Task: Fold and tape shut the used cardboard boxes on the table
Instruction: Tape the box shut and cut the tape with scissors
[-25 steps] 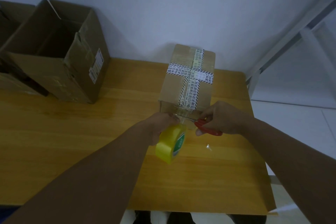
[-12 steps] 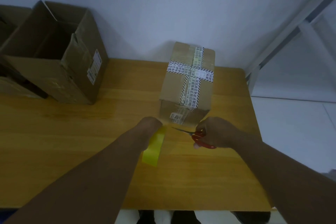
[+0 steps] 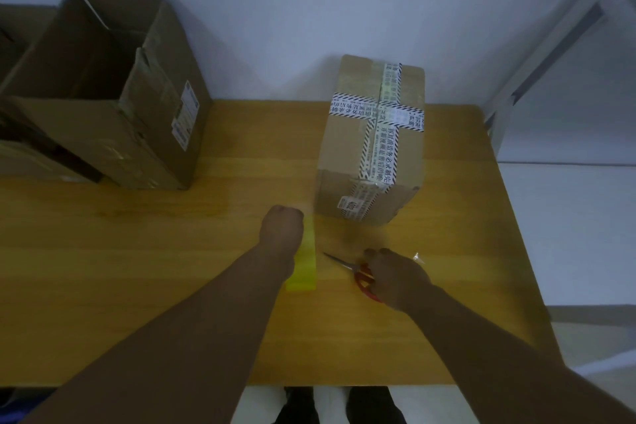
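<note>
sealed cardboard box (image 3: 371, 148) on worktop (image 3: 137, 268), just beyond both hands. left hand (image 3: 280, 229) fingers grasping yellow tape roll (image 3: 304, 268); right hand (image 3: 395, 274) fingers grasping red scissors (image 3: 361, 279). open box (image 3: 103, 107) far left, nearer left hand.

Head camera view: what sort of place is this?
Likely a plain packing or storage corner: a light wooden table by a bare white wall, a taped-shut brown cardboard box and an open brown cardboard box, with a yellow tape roll and red-handled scissors.
</note>
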